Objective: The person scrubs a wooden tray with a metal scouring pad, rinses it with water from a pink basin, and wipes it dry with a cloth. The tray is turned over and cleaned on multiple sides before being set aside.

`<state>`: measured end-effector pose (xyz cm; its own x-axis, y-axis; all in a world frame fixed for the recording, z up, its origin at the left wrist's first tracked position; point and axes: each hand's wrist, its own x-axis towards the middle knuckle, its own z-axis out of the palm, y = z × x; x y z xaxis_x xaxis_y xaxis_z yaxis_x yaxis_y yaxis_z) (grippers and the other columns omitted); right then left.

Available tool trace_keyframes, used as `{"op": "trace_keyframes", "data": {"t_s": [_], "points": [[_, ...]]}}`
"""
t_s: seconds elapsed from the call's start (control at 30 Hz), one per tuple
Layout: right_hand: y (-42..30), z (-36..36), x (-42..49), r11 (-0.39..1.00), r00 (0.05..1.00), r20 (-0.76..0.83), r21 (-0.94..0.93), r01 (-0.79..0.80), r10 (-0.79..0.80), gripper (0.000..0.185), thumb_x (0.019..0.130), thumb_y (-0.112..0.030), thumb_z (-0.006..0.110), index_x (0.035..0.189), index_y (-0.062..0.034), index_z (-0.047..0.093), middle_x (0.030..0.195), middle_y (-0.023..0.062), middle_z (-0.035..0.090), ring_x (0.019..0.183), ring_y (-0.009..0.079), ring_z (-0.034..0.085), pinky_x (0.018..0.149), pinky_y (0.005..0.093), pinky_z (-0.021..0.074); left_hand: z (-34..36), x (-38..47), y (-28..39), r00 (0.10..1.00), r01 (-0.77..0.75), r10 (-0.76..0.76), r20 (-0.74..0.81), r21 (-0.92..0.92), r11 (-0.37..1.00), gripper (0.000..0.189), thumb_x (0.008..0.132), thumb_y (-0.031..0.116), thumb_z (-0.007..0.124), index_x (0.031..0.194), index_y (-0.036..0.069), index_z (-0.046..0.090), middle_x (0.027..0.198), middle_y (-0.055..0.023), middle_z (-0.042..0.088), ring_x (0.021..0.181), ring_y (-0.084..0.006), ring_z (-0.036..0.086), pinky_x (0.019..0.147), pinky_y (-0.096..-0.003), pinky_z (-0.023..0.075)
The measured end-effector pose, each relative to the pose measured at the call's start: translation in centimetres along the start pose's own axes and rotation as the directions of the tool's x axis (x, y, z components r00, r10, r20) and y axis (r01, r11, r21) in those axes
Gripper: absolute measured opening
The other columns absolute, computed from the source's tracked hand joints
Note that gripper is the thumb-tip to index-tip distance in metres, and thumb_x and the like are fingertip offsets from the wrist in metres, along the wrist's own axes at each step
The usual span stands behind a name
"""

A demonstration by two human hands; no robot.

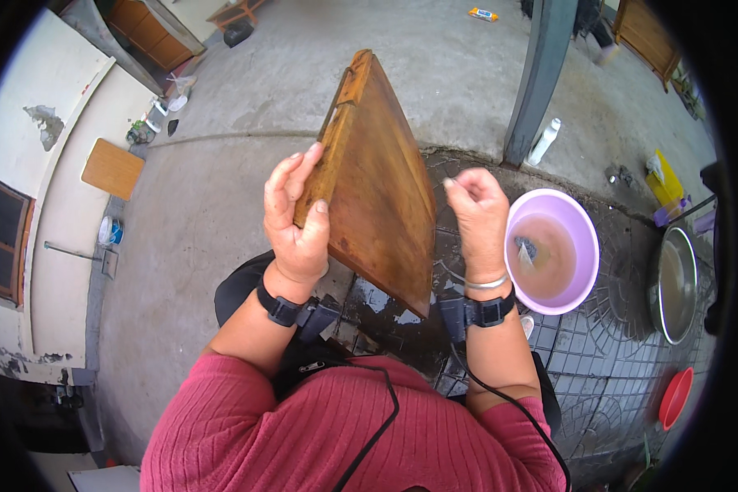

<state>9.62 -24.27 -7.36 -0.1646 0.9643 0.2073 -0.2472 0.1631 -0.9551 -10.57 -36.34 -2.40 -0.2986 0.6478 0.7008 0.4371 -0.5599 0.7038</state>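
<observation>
A thick wooden board (384, 184), brown and stained, stands tilted on its edge before me. A thin metal handle (335, 107) runs along its upper left edge. My left hand (298, 215) grips that left edge, its thumb on the broad face and its fingers around the far side. Just right of the board, my right hand (480, 200) is raised with curled fingers, thumb and forefinger close together. I see nothing in it, and it looks apart from the board. The board's lower corner hangs over wet paving.
Beside my right wrist stands a lilac basin (584, 270) of cloudy water with a scouring pad (527, 247) in it. Farther right are a metal basin (676, 289) and a red basin (676, 398). A metal post (541, 80) rises ahead, a white bottle (544, 141) at its foot.
</observation>
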Motion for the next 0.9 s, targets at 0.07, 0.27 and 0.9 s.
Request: {"op": "trace_keyframes", "data": {"t_s": [0.07,0.27,0.9], "points": [[3.6,-2.9,-0.2,0.996,0.994,-0.100,-0.075,-0.057,0.049,0.018,0.084,-0.010,0.078,0.080,-0.0060,0.061,0.073,-0.0058,0.057,0.066,0.0036,0.049,0.059,0.0217,0.0425,-1.3,0.8,-0.2,1.000,0.004,-0.005,0.009,0.066,0.998,0.058,0.088,0.000,0.053,0.144,-0.001,0.037,0.146,-0.0231,0.050,0.141,-0.0298,0.043,0.118,-0.0408,0.0292],[14.9,-10.3,-5.2,0.685,0.960,-0.086,-0.684,-0.251,0.267,0.041,0.074,-0.016,0.080,0.108,-0.0005,0.063,0.088,0.0166,0.069,0.083,0.0262,0.066,0.079,0.0359,0.0520,-5.5,2.8,0.8,0.947,0.255,-0.260,0.188,0.052,0.966,0.082,0.082,0.000,0.054,0.157,0.001,0.020,0.158,-0.0214,0.033,0.149,-0.0312,0.030,0.121,-0.0407,0.0218],[33.0,-29.9,-4.7,0.856,0.621,-0.688,0.001,-0.517,0.376,0.023,0.085,0.001,0.051,0.096,-0.0035,0.071,0.079,0.0066,0.067,0.067,0.0156,0.061,0.057,0.0243,0.0473,-9.6,4.8,0.2,0.777,0.555,-0.586,0.231,0.188,0.810,0.100,0.078,-0.019,0.064,0.161,0.010,0.016,0.161,-0.0162,0.028,0.149,-0.0254,0.028,0.120,-0.0369,0.0270]]}}
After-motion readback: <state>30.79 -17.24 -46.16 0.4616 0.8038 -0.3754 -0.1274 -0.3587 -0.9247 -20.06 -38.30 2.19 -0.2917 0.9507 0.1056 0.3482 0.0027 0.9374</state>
